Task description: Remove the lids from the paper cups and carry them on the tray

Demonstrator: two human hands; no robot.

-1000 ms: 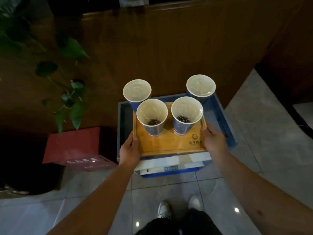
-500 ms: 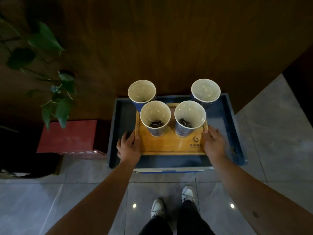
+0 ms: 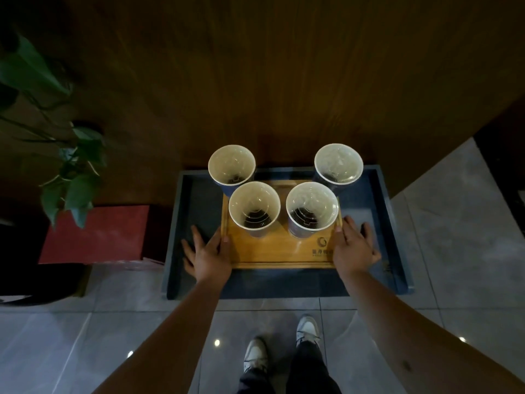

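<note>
Bamboo tray (image 3: 281,251), flat and rigid with a low raised rim, sits inside a larger blue bin (image 3: 377,223) on the floor. Left hand (image 3: 208,255) lies against its left edge and right hand (image 3: 353,250) against its right edge; fingers of both are spread flat on the bin floor, thumbs touching the rim. Neither grip is closed on anything.

Four paper cups stand between the grips, all open-topped with no lids on the rims. Near-left cup (image 3: 254,211) and near-right cup (image 3: 312,211) stand on the tray. Far-left cup (image 3: 231,169) and far-right cup (image 3: 338,166) are at or beyond the far edge; whether they are on the tray cannot be told. Dark shapes lie at the cup bottoms; contents unclear.

Assessment: tray is stiff and likely light. Cups are tall, thin-walled, top-heavy, and liable to tip or slide on smooth wood. Recommended hold: both short edges, fingers under, thumbs over the rim, kept level.
</note>
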